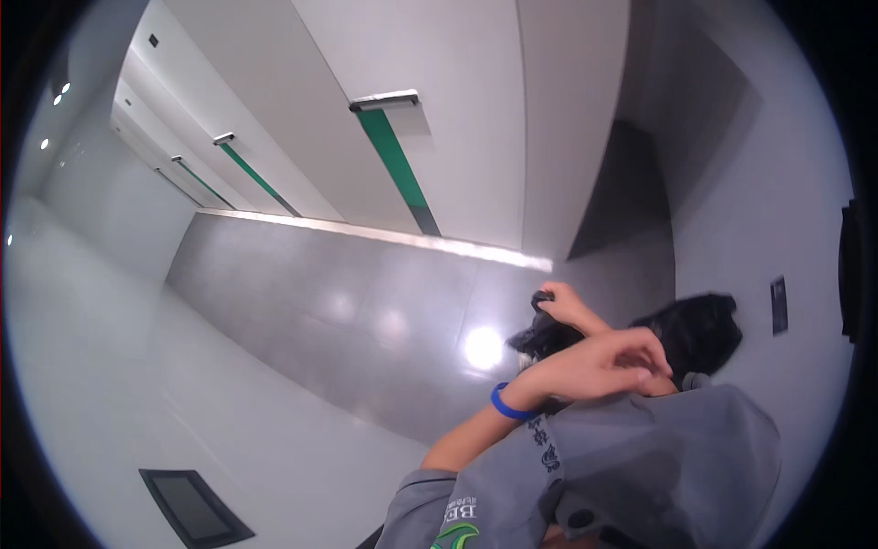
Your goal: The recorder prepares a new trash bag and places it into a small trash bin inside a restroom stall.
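My right hand point(564, 304) grips the gathered top of a black plastic bag point(549, 335). More crumpled black material point(696, 335), which looks like a bag too, shows on the far side of my right forearm; whether the two are joined is hidden. My left hand point(603, 367) lies across that forearm, thumb and fingers curved and apart, with nothing seen between them. Its fingertips are at the forearm near the grey sleeve point(713, 425). A blue wristband point(511, 403) circles my left wrist.
Tall pale panels point(446, 41) with horizontal handles point(384, 101) and green stripes point(394, 161) line one side. Shiny grey floor point(329, 274) runs along them. A dark-framed panel point(197, 509) is on the left wall, a small dark plate point(779, 305) on the right wall point(727, 226).
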Demonstrator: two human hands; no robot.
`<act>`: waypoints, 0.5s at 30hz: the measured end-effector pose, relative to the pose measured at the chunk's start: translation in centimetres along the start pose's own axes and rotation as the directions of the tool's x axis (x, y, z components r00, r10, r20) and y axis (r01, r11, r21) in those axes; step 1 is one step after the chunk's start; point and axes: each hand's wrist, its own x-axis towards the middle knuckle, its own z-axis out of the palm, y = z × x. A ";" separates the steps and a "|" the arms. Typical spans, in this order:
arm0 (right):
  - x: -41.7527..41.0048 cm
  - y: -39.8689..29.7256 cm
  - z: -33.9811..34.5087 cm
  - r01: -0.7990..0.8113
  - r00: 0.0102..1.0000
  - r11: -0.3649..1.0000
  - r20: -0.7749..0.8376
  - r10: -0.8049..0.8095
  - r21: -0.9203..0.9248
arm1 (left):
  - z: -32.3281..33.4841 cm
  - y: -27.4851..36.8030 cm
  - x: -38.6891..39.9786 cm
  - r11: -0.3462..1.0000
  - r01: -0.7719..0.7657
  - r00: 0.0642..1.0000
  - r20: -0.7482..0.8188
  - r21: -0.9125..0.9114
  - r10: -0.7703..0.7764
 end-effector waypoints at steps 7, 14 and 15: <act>13.9 -3.2 -7.8 0.164 0.953 0.984 -0.247 -0.175 -0.065 | -21.0 5.7 1.7 0.942 -0.002 0.741 -0.632 0.336 0.227; 20.9 -10.1 -10.6 0.002 0.991 0.881 -0.117 0.061 0.474 | -39.0 10.5 1.9 0.769 0.224 0.464 -0.760 0.598 0.455; 21.6 -10.3 -10.8 -0.001 0.989 0.882 -0.131 0.070 0.471 | -41.4 10.9 2.5 0.712 0.269 0.444 -0.740 0.649 0.506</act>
